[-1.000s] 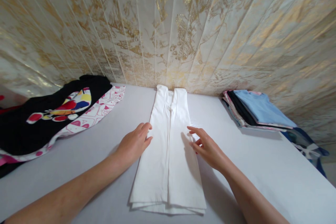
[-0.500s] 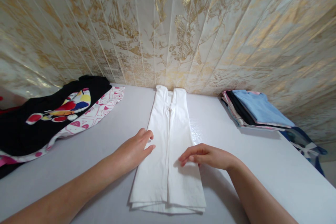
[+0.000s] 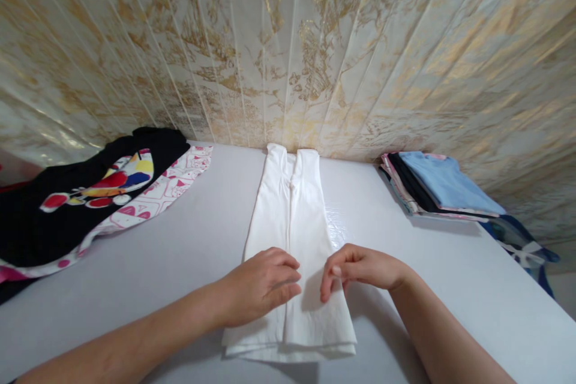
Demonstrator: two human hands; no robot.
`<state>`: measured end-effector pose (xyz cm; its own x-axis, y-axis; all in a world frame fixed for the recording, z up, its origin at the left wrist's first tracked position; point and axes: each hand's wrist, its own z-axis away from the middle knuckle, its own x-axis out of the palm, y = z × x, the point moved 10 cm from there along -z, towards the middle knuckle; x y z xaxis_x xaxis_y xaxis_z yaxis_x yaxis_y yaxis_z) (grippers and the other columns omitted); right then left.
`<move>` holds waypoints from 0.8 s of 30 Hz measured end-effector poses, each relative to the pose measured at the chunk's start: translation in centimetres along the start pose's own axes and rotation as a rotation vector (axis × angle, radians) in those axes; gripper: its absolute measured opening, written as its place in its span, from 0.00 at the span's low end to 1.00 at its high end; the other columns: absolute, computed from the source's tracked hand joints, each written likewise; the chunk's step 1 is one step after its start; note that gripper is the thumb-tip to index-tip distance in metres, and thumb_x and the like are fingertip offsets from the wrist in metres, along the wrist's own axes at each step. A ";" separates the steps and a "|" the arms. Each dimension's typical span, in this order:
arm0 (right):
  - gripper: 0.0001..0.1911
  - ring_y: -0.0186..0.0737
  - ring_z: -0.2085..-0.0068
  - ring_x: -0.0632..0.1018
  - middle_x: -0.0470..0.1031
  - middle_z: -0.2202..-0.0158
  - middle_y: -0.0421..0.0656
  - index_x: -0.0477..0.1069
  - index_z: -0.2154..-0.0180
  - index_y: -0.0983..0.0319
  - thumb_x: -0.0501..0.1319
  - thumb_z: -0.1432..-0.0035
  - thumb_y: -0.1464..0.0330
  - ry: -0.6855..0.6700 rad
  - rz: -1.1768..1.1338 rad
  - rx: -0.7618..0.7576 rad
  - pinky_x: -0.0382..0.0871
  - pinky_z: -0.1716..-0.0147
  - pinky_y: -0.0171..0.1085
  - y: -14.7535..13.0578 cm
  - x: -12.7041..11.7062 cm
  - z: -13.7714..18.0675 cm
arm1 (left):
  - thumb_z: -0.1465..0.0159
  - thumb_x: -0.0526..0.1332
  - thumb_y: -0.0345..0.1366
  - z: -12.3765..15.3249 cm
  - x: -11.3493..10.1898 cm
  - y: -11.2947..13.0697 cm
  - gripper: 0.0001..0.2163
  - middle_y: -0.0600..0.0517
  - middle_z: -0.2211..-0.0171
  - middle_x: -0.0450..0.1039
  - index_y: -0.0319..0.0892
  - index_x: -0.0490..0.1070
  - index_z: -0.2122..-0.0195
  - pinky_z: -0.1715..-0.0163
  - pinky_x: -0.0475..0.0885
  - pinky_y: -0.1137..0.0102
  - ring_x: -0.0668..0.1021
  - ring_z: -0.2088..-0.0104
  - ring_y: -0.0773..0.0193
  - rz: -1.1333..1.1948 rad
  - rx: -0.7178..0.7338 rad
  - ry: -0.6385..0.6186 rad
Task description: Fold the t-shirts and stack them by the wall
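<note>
A white garment, folded into a long narrow strip with its two sides meeting along the middle, lies lengthwise in front of me. Over its lower left half is my left hand, holding nothing, fingers a little apart and pointing right. My right hand is at the garment's lower right edge, fingers loosely bent downward and the thumb apart from them. Whether its fingertips touch the cloth is hard to see. The layered hem faces me.
At the left lies a black garment with a colourful print, over a pink-and-white patterned cloth. A stack of folded clothes, light blue on top, sits at the right. Dark blue fabric is beyond the white table's right edge. A gold-patterned curtain hangs behind.
My left hand has moved right and toward me, from the garment's left edge to over its middle. My right hand's fingers have drawn back slightly toward the right edge and bent downward.
</note>
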<state>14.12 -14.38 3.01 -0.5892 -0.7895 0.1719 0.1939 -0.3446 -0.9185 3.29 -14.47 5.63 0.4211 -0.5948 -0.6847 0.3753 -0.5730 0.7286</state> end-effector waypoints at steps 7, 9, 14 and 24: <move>0.14 0.42 0.48 0.77 0.79 0.53 0.44 0.77 0.56 0.59 0.67 0.45 0.62 0.485 -0.496 -0.339 0.67 0.45 0.41 -0.7 -5.2 -0.4 | 0.39 0.42 0.68 0.1 -1.0 -3.8 0.38 0.46 0.55 0.79 0.42 0.76 0.51 0.46 0.65 0.62 0.76 0.50 0.52 0.804 -0.356 -0.057; 0.15 0.44 0.43 0.73 0.78 0.51 0.42 0.77 0.57 0.58 0.69 0.48 0.63 0.584 -0.518 -0.367 0.63 0.41 0.43 -0.2 -6.2 -0.4 | 0.43 0.47 0.69 0.2 -1.3 -5.0 0.39 0.45 0.52 0.78 0.42 0.74 0.48 0.45 0.65 0.63 0.74 0.47 0.51 1.050 -0.454 -0.026; 0.18 0.47 0.42 0.72 0.79 0.53 0.44 0.75 0.57 0.59 0.70 0.51 0.63 0.648 -0.466 -0.294 0.61 0.40 0.47 0.7 -6.9 -0.6 | 0.44 0.53 0.67 0.6 -2.2 -7.4 0.39 0.44 0.46 0.74 0.41 0.69 0.43 0.44 0.66 0.63 0.73 0.43 0.51 1.279 -0.561 0.051; 0.21 0.36 0.62 0.76 0.77 0.63 0.42 0.73 0.57 0.62 0.72 0.54 0.63 0.748 -0.313 -0.142 0.69 0.60 0.35 0.7 -7.2 0.4 | 0.48 0.71 0.45 1.7 -3.7 -10.1 0.28 0.41 0.49 0.76 0.37 0.72 0.49 0.45 0.68 0.62 0.76 0.47 0.51 1.099 -0.596 0.221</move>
<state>18.85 -9.16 1.26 -0.9762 -0.1029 0.1911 -0.1380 -0.3852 -0.9124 -3.41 -7.46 0.76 0.8522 -0.4542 0.2596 0.0293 0.5369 0.8432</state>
